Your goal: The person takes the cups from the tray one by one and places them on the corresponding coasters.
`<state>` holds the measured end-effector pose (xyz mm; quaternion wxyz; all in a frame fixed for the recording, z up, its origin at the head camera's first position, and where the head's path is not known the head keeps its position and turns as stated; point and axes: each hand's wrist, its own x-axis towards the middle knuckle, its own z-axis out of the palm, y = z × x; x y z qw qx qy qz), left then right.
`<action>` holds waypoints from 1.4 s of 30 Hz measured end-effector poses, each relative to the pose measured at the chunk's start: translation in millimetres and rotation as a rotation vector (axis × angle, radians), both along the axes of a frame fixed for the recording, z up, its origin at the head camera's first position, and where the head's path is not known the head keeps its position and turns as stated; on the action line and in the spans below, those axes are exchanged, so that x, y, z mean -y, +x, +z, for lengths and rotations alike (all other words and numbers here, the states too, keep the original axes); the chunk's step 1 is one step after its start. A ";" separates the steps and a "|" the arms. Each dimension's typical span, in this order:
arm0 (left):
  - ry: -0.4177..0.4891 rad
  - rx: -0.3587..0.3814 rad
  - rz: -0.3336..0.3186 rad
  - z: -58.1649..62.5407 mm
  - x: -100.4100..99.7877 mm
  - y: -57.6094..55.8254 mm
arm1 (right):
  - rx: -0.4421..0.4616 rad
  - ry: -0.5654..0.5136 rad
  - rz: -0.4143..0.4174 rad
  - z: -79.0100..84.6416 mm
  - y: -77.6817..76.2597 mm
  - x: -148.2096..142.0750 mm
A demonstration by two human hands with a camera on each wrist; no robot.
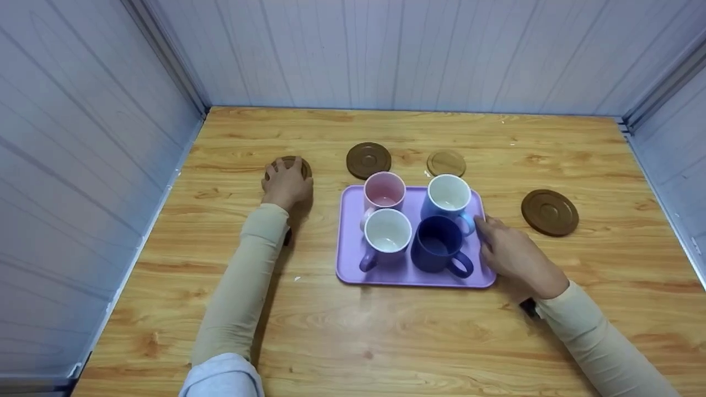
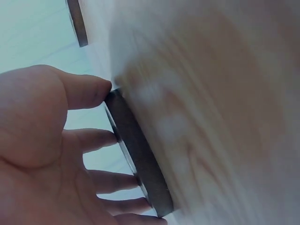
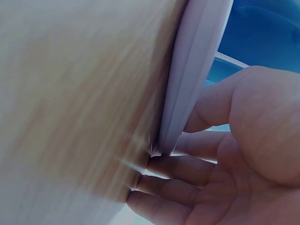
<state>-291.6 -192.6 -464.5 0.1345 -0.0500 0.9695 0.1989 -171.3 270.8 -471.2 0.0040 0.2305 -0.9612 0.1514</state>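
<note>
My left hand (image 1: 288,184) spans a brown wooden coaster (image 1: 288,161) on the table, left of the tray. In the left wrist view its thumb is at one end of the coaster's edge (image 2: 140,152) and its fingers reach over the top. On the right, my right hand (image 1: 510,251) grips the right edge of a purple tray (image 1: 347,237), thumb over the rim and fingertips low by the table. The tray bears a pink mug (image 1: 384,190), a light blue mug (image 1: 448,193), a purple mug with white inside (image 1: 388,231) and a dark blue mug (image 1: 436,245).
Behind the tray lie another brown coaster (image 1: 368,160) and a smaller, lighter one (image 1: 446,164). A larger brown coaster (image 1: 549,212) is right of the tray, near my right hand. Pale panel walls (image 1: 375,55) enclose the wooden table (image 1: 358,342) at the back and sides.
</note>
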 end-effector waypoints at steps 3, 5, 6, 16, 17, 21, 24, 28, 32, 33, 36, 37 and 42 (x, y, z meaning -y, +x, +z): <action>-0.002 -0.003 -0.007 -0.2 -2.0 -6.4 | 0.017 0.002 -0.008 0.1 1.0 -1.5; 0.000 -0.008 -0.015 0.6 -2.8 -10.8 | 0.023 0.001 -0.013 0.5 1.4 -2.4; 0.002 -0.009 -0.018 1.4 -3.0 -13.0 | 0.023 -0.001 -0.015 0.6 1.5 -2.8; 0.019 0.015 -0.007 3.1 2.5 -30.3 | 0.035 -0.007 -0.019 -0.2 3.3 0.3; 0.018 0.016 -0.003 3.1 2.9 -30.9 | 0.040 -0.010 -0.019 -0.4 3.6 0.7; 0.017 0.012 0.003 3.2 2.9 -32.3 | 0.050 -0.010 -0.025 -0.7 4.1 1.0; 0.022 0.010 0.000 3.4 1.9 -32.3 | 0.045 -0.003 -0.028 -1.0 3.9 0.0; 0.019 0.006 -0.001 3.7 1.8 -31.3 | 0.043 -0.002 -0.024 -1.1 3.1 -1.0; 0.016 -0.023 0.001 3.0 3.3 -30.7 | 0.053 0.005 -0.027 -0.2 2.0 -1.2; 0.017 -0.029 0.004 3.0 3.8 -31.0 | 0.054 0.009 -0.027 0.2 1.8 -1.0; 0.021 -0.058 0.022 4.2 4.9 -31.3 | 0.053 0.017 -0.031 0.8 0.7 -0.9; 0.021 -0.073 0.026 5.3 5.1 -31.2 | 0.053 0.020 -0.033 1.0 0.1 -1.0; 0.016 -0.155 0.031 18.5 3.9 -29.6 | 0.061 0.015 -0.034 0.7 -1.8 -0.2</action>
